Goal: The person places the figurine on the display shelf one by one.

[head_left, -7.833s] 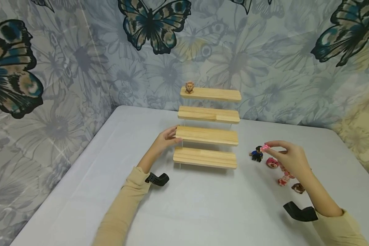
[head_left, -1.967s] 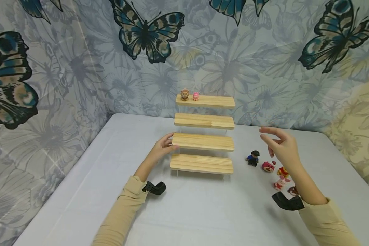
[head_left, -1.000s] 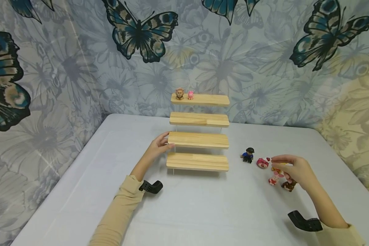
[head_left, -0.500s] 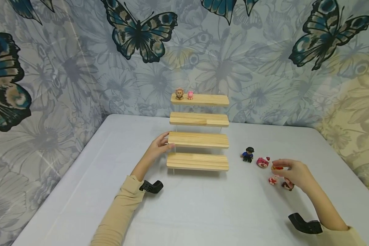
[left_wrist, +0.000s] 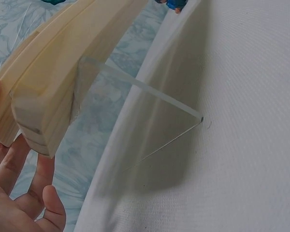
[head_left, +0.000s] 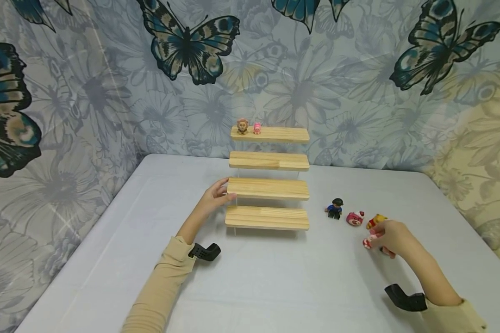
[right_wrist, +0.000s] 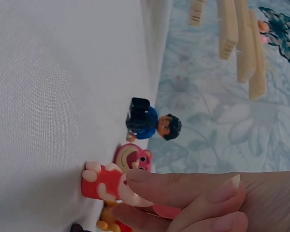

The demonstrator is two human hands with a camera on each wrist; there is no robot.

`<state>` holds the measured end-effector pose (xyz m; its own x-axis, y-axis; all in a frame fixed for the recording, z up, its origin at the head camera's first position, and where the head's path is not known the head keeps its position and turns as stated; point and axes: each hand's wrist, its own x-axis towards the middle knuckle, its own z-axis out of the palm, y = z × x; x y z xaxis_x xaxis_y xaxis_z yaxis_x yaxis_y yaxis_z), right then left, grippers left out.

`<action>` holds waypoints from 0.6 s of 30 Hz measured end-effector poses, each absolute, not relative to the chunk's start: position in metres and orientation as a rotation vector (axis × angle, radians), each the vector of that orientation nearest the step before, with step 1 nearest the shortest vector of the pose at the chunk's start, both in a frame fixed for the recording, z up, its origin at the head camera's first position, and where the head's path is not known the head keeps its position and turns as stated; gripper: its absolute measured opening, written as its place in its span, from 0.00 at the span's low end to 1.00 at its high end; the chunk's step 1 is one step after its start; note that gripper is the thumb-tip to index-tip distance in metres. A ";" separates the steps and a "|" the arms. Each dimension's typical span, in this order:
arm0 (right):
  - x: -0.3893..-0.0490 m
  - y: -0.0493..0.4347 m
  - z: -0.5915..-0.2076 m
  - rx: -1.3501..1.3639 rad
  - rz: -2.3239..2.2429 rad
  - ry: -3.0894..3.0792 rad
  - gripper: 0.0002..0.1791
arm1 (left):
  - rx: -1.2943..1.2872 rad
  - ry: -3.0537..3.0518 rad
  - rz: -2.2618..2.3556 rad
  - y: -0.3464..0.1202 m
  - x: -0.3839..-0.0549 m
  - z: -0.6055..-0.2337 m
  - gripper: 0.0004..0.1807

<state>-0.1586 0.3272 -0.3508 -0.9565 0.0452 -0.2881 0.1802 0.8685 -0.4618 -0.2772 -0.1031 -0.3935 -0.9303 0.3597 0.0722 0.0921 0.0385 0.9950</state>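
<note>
My left hand (head_left: 213, 198) grips the left end of the third tier down of a wooden step shelf (head_left: 268, 188); its fingers also reach under the board ends in the left wrist view. At the right, my right hand (head_left: 393, 238) pinches the head of a small pink figurine in red (right_wrist: 104, 182) between thumb and finger, low over the table. Right behind it sits a yellow bear figurine (head_left: 375, 221), and a brown figurine (head_left: 385, 252) is mostly hidden under the hand. A lion figurine (head_left: 242, 126) and a small pink figurine (head_left: 257, 128) stand on the top tier.
Left of the right hand are a round pink bear figurine (head_left: 354, 218) and a toy man in blue with a black cap (head_left: 335, 209). Clear supports (left_wrist: 140, 84) carry the boards. White cloth covers the table (head_left: 275, 277); a butterfly-print backdrop (head_left: 300, 92) rises behind.
The small pink figurine went from my right hand to the top tier. My right hand returned to the group, moving from beside the yellow bear to the pink-and-red figurine. The left hand kept its grip.
</note>
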 end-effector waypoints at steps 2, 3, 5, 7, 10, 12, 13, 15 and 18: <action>-0.159 0.327 -0.352 0.176 -0.717 2.763 0.19 | 0.473 2.100 1.999 -0.103 -0.277 -0.392 0.35; -0.159 0.327 -0.352 0.180 -0.716 2.761 0.18 | 0.474 2.098 1.999 -0.103 -0.276 -0.391 0.35; -0.159 0.327 -0.353 0.173 -0.713 2.766 0.18 | 0.479 2.104 1.992 -0.103 -0.271 -0.384 0.35; -0.160 0.328 -0.355 0.157 -0.723 2.777 0.18 | 0.479 2.121 1.978 -0.102 -0.265 -0.377 0.35; -0.160 0.329 -0.356 0.126 -0.761 2.797 0.20 | 0.481 2.139 1.965 -0.101 -0.258 -0.369 0.34; -0.160 0.328 -0.355 0.098 -0.811 2.823 0.21 | 0.478 2.139 1.961 -0.101 -0.258 -0.369 0.35; -0.160 0.328 -0.355 0.085 -0.831 2.839 0.21 | 0.481 2.138 1.960 -0.101 -0.258 -0.369 0.35; -0.160 0.327 -0.354 0.069 -0.864 2.873 0.21 | 0.475 2.137 1.956 -0.102 -0.258 -0.369 0.35; -0.160 0.325 -0.353 0.061 -0.885 2.924 0.20 | 0.478 2.133 1.959 -0.102 -0.259 -0.370 0.35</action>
<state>-0.1603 0.3254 -0.3525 -0.9955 0.0131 -0.0942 0.0631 0.8318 -0.5515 -0.2587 -0.1015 -0.3697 -0.9263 0.3711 0.0659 0.0971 0.0662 0.9931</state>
